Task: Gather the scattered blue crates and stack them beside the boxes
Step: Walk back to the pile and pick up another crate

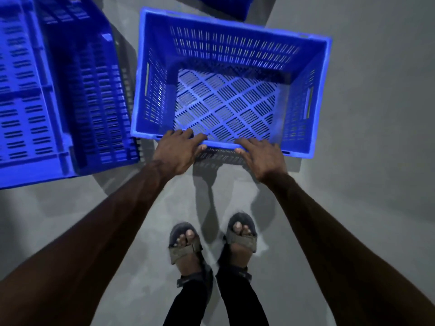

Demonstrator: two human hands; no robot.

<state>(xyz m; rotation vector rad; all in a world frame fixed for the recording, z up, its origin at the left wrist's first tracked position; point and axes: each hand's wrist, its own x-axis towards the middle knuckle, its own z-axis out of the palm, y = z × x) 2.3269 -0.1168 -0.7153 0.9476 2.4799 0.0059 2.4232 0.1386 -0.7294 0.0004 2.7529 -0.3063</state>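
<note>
Forearms [98, 231]: both bare, reaching down and forward to the open crate.
Left grip [176, 154]: on the near rim of the open crate [235, 43], toward its left corner. The fingers lie over the rim and the thumb tucks under the lip, so it is clamped on the rim.
Right grip [261, 158]: on the same near rim, just right of the left grip. Fingers lie over and the thumb sits beneath, so it is clamped on the rim too.
Open crate: upright, mouth up, nothing inside. Whether it rests on the floor [364, 137] or is raised off it, I cannot tell.
Second crate [47, 90]: just left of the open crate, close but apart, lying with a slotted face turned up. No hand is on it.
Third crate [226, 5]: only a corner shows, beyond the open crate's far rim.
Sandals [186, 245]: on the person's feet, standing on the floor just short of the open crate's near rim.
Boxes: none in view, nor any stack.
Done: little, by my reading. One crate is in hand, and the crates lie apart rather than stacked.
Left: most of the job. The open crate has to be carried to the boxes and set down, then the other two fetched and stacked with it.
</note>
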